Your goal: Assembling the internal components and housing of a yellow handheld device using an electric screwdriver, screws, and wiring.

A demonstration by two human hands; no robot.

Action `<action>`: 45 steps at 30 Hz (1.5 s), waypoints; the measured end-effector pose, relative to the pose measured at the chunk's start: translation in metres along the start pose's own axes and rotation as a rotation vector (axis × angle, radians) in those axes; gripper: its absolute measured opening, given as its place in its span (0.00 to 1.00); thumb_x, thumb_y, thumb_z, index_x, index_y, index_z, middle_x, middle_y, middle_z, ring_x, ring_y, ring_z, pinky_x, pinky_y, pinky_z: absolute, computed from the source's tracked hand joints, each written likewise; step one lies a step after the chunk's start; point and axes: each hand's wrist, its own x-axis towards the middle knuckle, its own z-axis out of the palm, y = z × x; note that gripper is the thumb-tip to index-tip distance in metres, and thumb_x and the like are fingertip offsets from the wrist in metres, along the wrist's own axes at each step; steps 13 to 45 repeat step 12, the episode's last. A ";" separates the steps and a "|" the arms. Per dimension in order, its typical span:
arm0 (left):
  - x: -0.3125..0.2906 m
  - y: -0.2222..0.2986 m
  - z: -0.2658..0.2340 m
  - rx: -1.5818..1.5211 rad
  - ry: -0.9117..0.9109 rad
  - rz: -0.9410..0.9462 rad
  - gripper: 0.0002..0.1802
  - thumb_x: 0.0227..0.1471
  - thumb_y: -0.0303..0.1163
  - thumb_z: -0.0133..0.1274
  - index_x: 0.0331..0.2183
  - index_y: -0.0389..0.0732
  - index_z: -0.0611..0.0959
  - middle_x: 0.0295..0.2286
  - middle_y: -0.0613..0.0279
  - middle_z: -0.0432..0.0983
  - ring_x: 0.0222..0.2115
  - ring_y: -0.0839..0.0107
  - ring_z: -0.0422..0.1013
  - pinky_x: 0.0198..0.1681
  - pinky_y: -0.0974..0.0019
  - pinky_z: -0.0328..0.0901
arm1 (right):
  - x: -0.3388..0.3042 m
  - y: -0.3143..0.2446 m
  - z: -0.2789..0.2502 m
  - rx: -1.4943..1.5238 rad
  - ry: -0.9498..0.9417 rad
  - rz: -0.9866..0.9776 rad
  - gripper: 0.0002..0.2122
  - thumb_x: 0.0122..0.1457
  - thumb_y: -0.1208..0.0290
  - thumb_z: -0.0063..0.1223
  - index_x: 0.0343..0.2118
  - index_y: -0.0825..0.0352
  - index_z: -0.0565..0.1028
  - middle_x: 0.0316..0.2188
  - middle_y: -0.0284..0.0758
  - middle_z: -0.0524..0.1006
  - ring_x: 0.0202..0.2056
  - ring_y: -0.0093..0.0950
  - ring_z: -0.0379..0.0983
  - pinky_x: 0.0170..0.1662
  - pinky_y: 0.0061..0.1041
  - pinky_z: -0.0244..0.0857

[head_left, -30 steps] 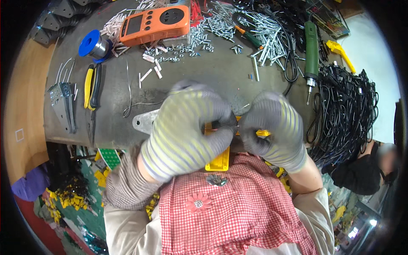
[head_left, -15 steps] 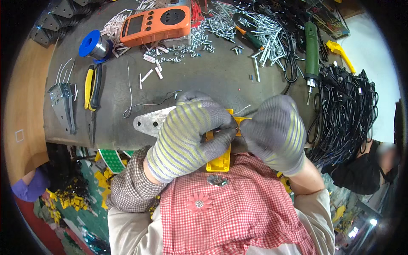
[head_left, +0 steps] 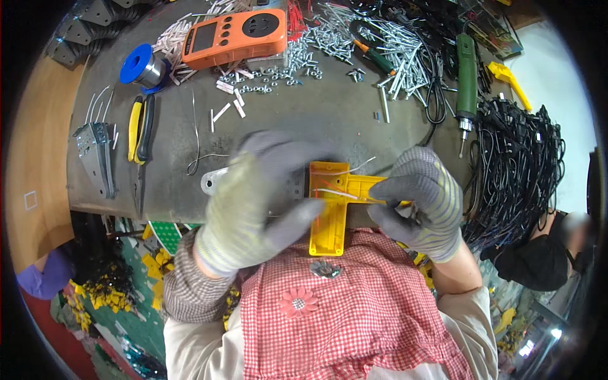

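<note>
A yellow T-shaped plastic housing, hollow side up, lies at the table's near edge in front of me. Inside it a pale wire runs toward the stem, and another thin wire sticks out past its upper right. My right hand, in a grey striped glove, is closed round the end of the stem. Gloved and smeared by motion, my left hand has its thumb and fingers apart, just left of the housing. A grey metal plate with holes is partly hidden behind that hand.
Yellow-and-black pliers, a solder spool and a metal bracket lie to the left. An orange meter sits among screws and nuts at the back. On the right are a green electric screwdriver and bundled black cables.
My left hand has pulled away leftward from the housing and its fingers have spread. My right hand has shifted slightly right onto the stem, leaving the housing's inside in view.
</note>
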 end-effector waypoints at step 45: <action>-0.008 -0.007 0.005 0.169 0.051 0.128 0.11 0.41 0.28 0.72 0.32 0.47 0.90 0.38 0.62 0.82 0.45 0.55 0.78 0.51 0.52 0.71 | 0.051 0.032 -0.019 -0.158 -0.357 -0.081 0.18 0.49 0.62 0.72 0.44 0.57 0.83 0.36 0.36 0.78 0.41 0.42 0.75 0.47 0.40 0.71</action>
